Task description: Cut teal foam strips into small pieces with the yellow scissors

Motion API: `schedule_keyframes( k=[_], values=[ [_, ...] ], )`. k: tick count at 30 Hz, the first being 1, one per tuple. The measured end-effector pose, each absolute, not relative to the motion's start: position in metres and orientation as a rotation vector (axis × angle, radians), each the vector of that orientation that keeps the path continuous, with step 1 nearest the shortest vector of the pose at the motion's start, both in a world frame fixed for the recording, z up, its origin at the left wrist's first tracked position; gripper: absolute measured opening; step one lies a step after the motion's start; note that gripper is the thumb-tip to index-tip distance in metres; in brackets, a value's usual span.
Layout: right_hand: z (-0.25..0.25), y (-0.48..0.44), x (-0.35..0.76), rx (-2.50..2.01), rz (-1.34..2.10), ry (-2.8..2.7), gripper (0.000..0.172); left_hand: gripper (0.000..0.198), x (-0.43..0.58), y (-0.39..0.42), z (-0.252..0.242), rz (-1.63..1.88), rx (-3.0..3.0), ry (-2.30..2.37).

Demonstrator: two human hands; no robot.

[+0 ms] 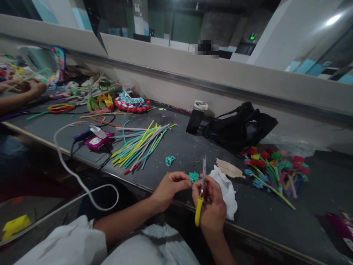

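Note:
My right hand point(212, 202) is closed around yellow-handled scissors point(199, 209), whose blades point up and away from me. Its thumb and forefinger come together close to my left hand point(172, 187). The left thumb and fingers pinch at the same spot; whatever is between them is too small to make out. Just beyond the fingertips shows a cluster of short green pieces point(194, 177). A smaller heap of green clippings point(170, 160) lies on the dark table point(182, 147). Crumpled white tissue point(224, 191) sits beside my right hand.
Coloured pipe cleaners point(142, 143) lie in a loose bundle at left, near a magenta device point(97, 141) with a white cable. At right are fuzzy flowers point(278, 165), a brown scrap point(230, 168) and a black bag point(239, 127). A phone point(195, 121) leans upright. Another person's hands point(33, 88) work at far left.

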State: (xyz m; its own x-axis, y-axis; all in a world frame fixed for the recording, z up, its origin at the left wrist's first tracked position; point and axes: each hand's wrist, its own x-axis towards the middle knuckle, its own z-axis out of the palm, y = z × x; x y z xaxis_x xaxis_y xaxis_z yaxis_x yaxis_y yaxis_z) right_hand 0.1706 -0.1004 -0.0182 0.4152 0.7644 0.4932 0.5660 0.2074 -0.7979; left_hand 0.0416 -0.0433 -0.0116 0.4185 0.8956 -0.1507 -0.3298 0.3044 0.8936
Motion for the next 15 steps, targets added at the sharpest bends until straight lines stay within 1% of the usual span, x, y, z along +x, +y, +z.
schedule_keyframes(
  k=[5,10,15],
  values=[
    [-0.025,-0.105,0.176,-1.519,0.048,-1.4,0.03,0.017,0.042,-0.041,-0.015,0.91,0.927,0.753],
    [-0.022,-0.107,0.177,-1.498,0.107,-1.478,0.027,0.018,0.042,-0.039,-0.016,0.885,0.915,0.725],
    [-0.014,-0.109,0.179,-1.482,0.207,-1.412,0.029,0.012,0.04,-0.038,-0.013,0.966,0.937,0.71]
  ],
)
